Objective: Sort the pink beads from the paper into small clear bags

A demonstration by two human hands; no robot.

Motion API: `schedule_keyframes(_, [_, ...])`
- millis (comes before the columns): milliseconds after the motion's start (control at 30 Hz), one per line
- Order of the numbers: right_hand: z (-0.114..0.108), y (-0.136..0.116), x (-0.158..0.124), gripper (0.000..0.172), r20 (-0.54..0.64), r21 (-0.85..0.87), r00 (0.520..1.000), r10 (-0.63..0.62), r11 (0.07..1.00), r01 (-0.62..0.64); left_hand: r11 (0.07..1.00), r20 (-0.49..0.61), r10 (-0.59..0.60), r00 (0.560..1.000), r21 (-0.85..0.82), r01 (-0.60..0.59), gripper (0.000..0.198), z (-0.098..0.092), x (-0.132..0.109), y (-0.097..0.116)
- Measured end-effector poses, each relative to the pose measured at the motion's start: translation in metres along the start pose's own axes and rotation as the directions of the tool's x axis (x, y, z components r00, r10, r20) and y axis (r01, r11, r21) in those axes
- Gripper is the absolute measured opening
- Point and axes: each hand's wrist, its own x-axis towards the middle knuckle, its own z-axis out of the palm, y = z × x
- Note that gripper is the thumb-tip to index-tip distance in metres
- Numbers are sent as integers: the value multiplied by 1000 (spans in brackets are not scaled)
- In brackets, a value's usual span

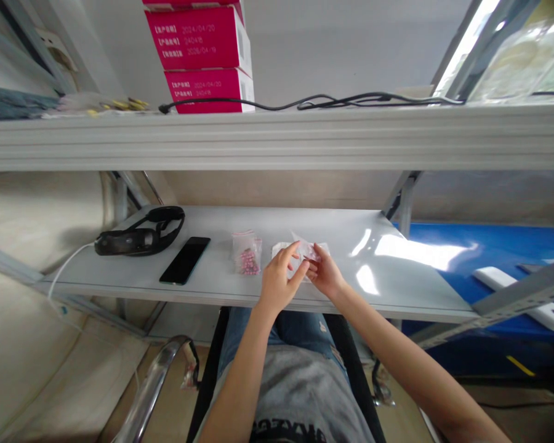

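Note:
My right hand (327,272) is closed on a small clear plastic bag (308,251), holding it just above the white table. Through the film a little pink shows, but the contents are too small to make out. Beside it, my left hand (279,278) has its thumb and forefinger apart, the thumb reaching close to my right fingertips. Whether the left fingers touch the film I cannot tell. Under both hands lies a whitish sheet or packet (281,247), partly covered. To the left rest clear zip bags (248,253) with pink beads at the bottom.
A black phone (185,261) and a black headset (138,239) with a white cable lie on the table's left (226,286). Overhead runs a shelf edge (277,144) carrying pink boxes (203,40) and a black cable (341,101). A blue surface (503,240) stands at the right.

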Motion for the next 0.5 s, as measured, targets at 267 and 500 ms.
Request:
schedule_keyframes(267, [-1,-1,-2,36,187,6,972,139,990,-143,989,-14,84,996,120,-81,23,-7,11,7])
schedule_keyframes(500, [-6,-3,2,39,253,66,943,217,968,-240,998,-59,40,997,48,-37,24,-12,17,2])
